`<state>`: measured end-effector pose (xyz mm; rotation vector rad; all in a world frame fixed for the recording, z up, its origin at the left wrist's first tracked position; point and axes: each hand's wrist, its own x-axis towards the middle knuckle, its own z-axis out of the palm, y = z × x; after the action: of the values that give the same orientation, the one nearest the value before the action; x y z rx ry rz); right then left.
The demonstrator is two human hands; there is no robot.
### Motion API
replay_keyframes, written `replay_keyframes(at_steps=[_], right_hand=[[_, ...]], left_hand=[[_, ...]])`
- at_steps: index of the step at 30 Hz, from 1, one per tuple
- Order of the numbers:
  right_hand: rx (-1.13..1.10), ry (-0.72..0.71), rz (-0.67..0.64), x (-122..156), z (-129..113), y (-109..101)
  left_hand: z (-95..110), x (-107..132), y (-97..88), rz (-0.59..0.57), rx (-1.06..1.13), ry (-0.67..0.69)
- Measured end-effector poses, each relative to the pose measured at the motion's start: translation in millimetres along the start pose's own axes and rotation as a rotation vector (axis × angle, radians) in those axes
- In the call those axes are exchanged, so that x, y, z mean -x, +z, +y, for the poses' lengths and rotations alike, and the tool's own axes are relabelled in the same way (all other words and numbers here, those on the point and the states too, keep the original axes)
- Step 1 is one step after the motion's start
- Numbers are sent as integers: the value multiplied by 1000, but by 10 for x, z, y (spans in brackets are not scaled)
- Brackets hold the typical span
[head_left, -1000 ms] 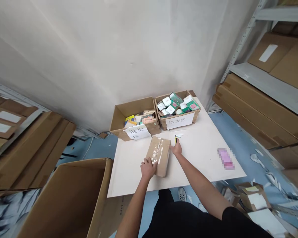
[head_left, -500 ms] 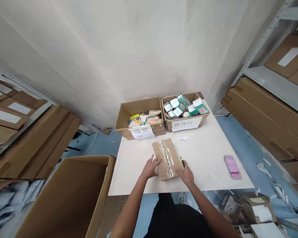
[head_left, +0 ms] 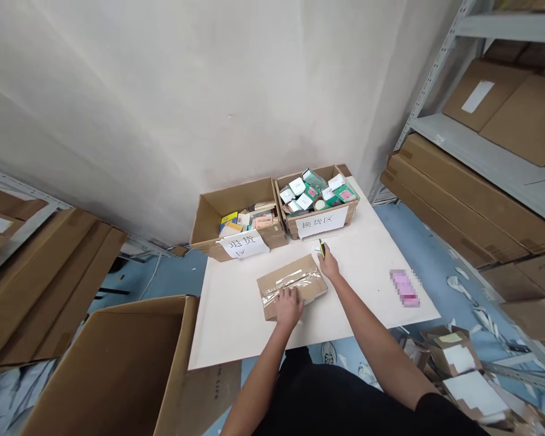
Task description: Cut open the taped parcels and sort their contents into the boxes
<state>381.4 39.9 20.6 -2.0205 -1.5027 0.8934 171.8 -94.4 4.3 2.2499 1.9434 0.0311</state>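
A small taped cardboard box point(head_left: 306, 266) lies slantwise on the white table, with shiny clear tape along its top seam. My left hand point(head_left: 289, 307) grips its near side, fingers bent over the top. Just off the box's far right corner, my right hand point(head_left: 329, 263) is closed around a yellow-and-black utility knife point(head_left: 322, 248), which points away from me. The knife is clear of the box.
Behind stand two open cartons with handwritten paper signs: the left carton point(head_left: 205, 212) and the right carton point(head_left: 352, 212), both holding small packages. A pixelated pink item point(head_left: 405, 288) lies at right. A large open carton point(head_left: 175, 369) adjoins the table's left; loaded shelves point(head_left: 436, 124) flank it.
The box has turned from lengthwise to crosswise. My left hand has shifted from its left side onto its near side. My right hand, with the knife, has left the box and moved farther forward.
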Motion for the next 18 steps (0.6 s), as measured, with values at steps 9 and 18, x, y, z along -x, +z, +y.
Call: replay_keyframes(at_steps=[9, 18], right_hand=[[-374, 24, -240, 673, 715, -218], [-326, 0, -322, 482, 571, -201]], left_hand=[[-172, -157, 204, -156, 69, -29], [-207, -70, 284, -11, 16, 6]])
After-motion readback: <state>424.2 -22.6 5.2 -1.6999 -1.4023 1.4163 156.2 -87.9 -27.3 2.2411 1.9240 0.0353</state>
